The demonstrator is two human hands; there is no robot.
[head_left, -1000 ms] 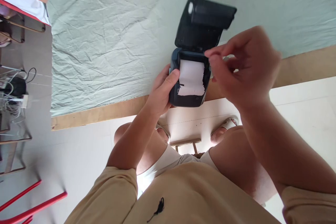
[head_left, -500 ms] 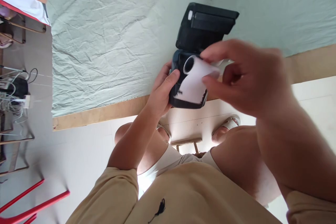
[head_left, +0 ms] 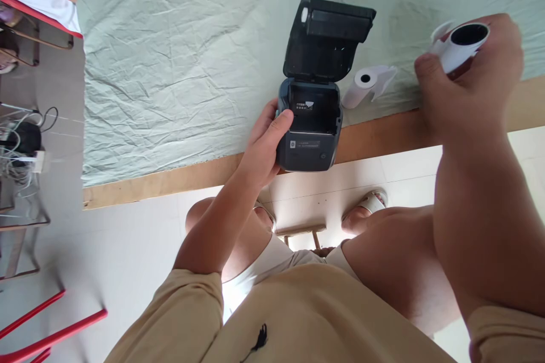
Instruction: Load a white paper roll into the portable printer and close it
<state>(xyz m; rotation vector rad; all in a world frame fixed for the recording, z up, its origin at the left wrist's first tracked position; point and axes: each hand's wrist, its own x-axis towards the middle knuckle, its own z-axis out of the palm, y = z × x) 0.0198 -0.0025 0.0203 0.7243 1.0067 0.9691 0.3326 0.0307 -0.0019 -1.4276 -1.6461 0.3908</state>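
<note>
A: Left hand (head_left: 266, 144), state?

B: Nearly closed. Grips printer (head_left: 313, 153) by the left side, with thumb over the rim of bay (head_left: 315, 116). Fingers mostly hidden behind. Contact between printer and table (head_left: 383, 131): cannot tell.

A: Right hand (head_left: 481, 93)?

B: Half-curled around roll (head_left: 454, 58), well apart from printer, on the right. Thumb on the near side; far fingers partly hidden. Note dark, wide core facing up and a loose flap of paper beside the core.

A: Other paper?

B: See second roll (head_left: 356, 95), on cloth (head_left: 179, 79) over table, just to the right of printer, between printer and right hand. Narrower core, loose tail spread to the right. Touching printer or not: cannot tell.

A: Printer condition?

B: Open, with lid (head_left: 326, 51) tipped back beyond the bay. Label visible inside bay; power mark on the near face.

A: Step in hand, by judgement?

B: Paper handling at the open printer, with both rolls outside. Left hand for steadying, right for carrying.

A: Demands of a next move?

B: Probably a firm hold on printer, light pressure on roll to avoid unwinding or creasing, and clearance around second roll. Watch loose tail for snagging.
</note>
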